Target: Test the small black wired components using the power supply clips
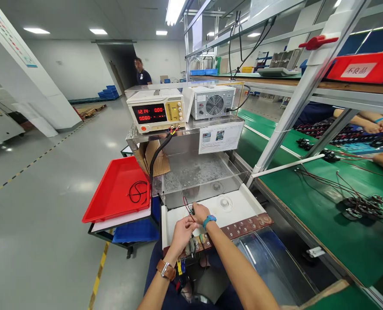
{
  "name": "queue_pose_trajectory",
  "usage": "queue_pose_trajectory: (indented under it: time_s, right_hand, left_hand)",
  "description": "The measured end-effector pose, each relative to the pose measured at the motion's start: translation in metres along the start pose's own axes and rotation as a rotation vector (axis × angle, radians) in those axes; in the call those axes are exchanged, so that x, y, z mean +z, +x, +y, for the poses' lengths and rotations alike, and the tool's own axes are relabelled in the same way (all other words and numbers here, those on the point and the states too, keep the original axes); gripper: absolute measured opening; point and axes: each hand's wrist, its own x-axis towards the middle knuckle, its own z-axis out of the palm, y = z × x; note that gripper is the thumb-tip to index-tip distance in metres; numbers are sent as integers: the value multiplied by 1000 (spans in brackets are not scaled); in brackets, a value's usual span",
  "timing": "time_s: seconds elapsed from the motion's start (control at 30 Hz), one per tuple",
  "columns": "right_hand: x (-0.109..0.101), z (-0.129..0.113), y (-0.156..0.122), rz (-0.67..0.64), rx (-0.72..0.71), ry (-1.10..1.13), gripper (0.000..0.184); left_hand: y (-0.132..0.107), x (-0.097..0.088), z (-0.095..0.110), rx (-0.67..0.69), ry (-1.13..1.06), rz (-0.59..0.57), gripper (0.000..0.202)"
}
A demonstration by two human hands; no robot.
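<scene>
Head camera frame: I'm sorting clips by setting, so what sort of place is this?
Likely an electronics assembly factory: a bench power supply with red digits, a green conveyor line carrying wired parts, and both hands handling thin wires.

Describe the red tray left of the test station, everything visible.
The shallow red plastic tray is rectangular with a raised rim, sitting tilted on a dark-framed cart, over a white board and a blue bin. It looks intact and glossy. A coiled black cable lies in its right corner, near the thick black lead running up to the beige bench power supply. Neither of the person's hands touches it.
</scene>
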Motion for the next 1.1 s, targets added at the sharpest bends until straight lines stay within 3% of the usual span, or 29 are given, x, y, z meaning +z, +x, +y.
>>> queue_pose_trajectory:
  time_s: [0.27, 0.7, 1.1]
  right_hand:
    - [-1, -1, -1, 15, 13, 3, 41]
    - [-2, 1, -2, -6, -1, -1, 40]
    - [2, -1, 0, 16, -3, 8, 41]
  left_hand:
    - [7, 2, -24, -98, 67, -68, 38]
    - [11, 3, -26, -167, 76, -128, 37]
    - [12, 4, -29, -168, 34, -110, 37]
